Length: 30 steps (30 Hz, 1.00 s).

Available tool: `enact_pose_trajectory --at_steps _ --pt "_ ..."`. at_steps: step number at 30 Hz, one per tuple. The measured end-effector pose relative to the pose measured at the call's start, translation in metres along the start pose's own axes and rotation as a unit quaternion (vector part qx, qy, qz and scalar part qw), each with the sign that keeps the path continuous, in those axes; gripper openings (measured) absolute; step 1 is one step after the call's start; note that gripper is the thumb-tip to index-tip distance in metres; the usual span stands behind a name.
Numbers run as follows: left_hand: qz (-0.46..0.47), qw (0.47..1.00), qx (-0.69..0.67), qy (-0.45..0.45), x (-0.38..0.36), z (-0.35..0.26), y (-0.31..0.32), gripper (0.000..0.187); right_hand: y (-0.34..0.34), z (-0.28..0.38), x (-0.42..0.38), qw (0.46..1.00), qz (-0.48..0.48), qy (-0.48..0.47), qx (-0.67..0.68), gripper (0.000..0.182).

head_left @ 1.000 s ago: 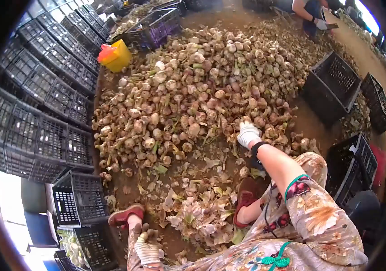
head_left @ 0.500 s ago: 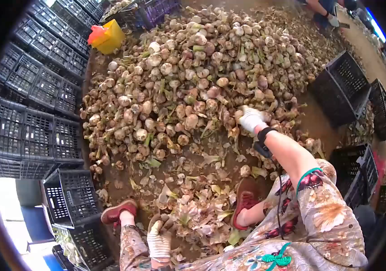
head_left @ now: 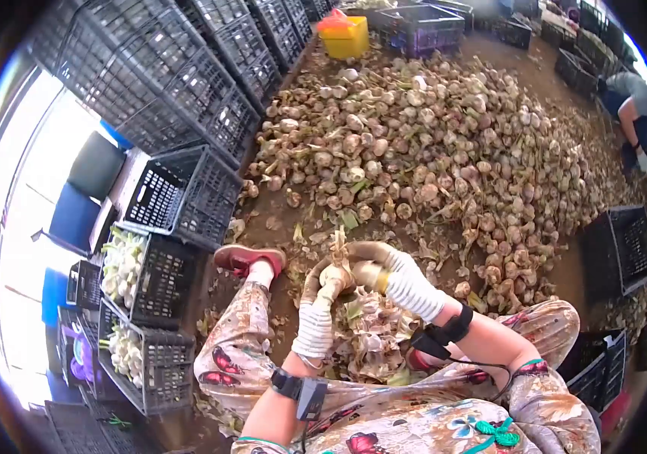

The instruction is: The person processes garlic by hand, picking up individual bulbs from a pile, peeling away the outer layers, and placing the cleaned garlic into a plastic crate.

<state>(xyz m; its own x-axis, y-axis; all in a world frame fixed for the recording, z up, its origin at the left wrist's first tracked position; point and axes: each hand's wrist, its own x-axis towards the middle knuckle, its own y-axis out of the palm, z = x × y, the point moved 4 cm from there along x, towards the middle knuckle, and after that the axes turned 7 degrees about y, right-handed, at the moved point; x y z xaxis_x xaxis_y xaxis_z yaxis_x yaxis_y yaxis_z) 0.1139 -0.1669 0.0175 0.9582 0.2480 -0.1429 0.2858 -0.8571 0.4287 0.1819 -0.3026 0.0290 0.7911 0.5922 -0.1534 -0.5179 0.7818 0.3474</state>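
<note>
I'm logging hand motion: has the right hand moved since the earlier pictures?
Yes, the right hand has drawn back off the garlic pile, toward the person.

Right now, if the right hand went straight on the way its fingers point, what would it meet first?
The right hand points across the body, so it would likely meet the garlic bulb first, with the left hand just beyond. Contact may already exist; depth is unclear.

Your left hand and right hand meet, gloved, fingers curled; both forearms angle inward.
</note>
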Motion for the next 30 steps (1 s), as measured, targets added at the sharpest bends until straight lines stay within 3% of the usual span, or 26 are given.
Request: enact_pose_trajectory --at_steps 2,4,6,9,12,17,20,21,24,25,27,29,30 --pt "0.039 0.996 0.041 0.064 -0.013 -0.001 -0.01 0.044 0.006 0.0 -0.003 0.998 -0.012 0.057 0.036 0.047" --pt "0.078 0.992 0.065 0.076 -0.024 0.0 -0.008 0.046 0.011 -0.016 -0.004 0.993 -0.005 0.089 -0.076 0.035" --pt "0.078 0.994 0.031 0.066 -0.034 -0.004 -0.007 0.039 0.026 -0.014 -0.008 0.996 0.006 0.049 -0.072 0.029" --pt "0.086 0.994 -0.064 0.029 -0.038 0.008 -0.024 0.035 0.036 -0.011 -0.015 0.993 0.034 0.067 -0.088 0.026" --pt "0.095 0.993 -0.061 0.022 -0.043 0.002 -0.027 0.034 0.046 -0.002 -0.026 0.988 0.044 0.089 -0.115 0.025" --pt "0.101 0.982 -0.158 -0.015 -0.046 0.006 -0.024 0.034 0.051 0.001 -0.036 0.991 0.058 0.102 -0.065 0.02" --pt "0.06 0.957 -0.274 -0.079 -0.04 0.02 -0.033 0.034 0.043 -0.017 -0.034 0.989 0.062 0.076 -0.113 0.029" --pt "0.084 0.943 -0.312 -0.077 -0.038 0.023 -0.035 0.035 0.045 -0.015 -0.034 0.991 0.074 0.065 -0.092 0.035" --pt "0.072 0.959 -0.27 -0.043 -0.034 0.015 -0.039 0.033 0.05 -0.014 -0.036 0.986 0.034 0.162 0.036 0.037" --pt "0.038 0.982 -0.185 -0.014 -0.036 0.012 -0.036 0.033 0.044 -0.022 -0.035 0.979 0.011 0.199 0.03 0.037" --pt "0.047 0.996 -0.025 0.07 -0.036 0.014 -0.03 0.036 0.039 -0.034 -0.033 0.99 -0.014 0.142 -0.018 0.037" --pt "0.071 0.973 0.129 0.177 -0.037 0.016 -0.026 0.049 0.034 -0.042 -0.031 0.991 -0.026 0.121 -0.052 0.033" --pt "0.067 0.977 0.119 0.165 -0.037 0.02 -0.027 0.049 0.031 -0.045 -0.03 0.993 -0.026 0.1 -0.049 0.031"
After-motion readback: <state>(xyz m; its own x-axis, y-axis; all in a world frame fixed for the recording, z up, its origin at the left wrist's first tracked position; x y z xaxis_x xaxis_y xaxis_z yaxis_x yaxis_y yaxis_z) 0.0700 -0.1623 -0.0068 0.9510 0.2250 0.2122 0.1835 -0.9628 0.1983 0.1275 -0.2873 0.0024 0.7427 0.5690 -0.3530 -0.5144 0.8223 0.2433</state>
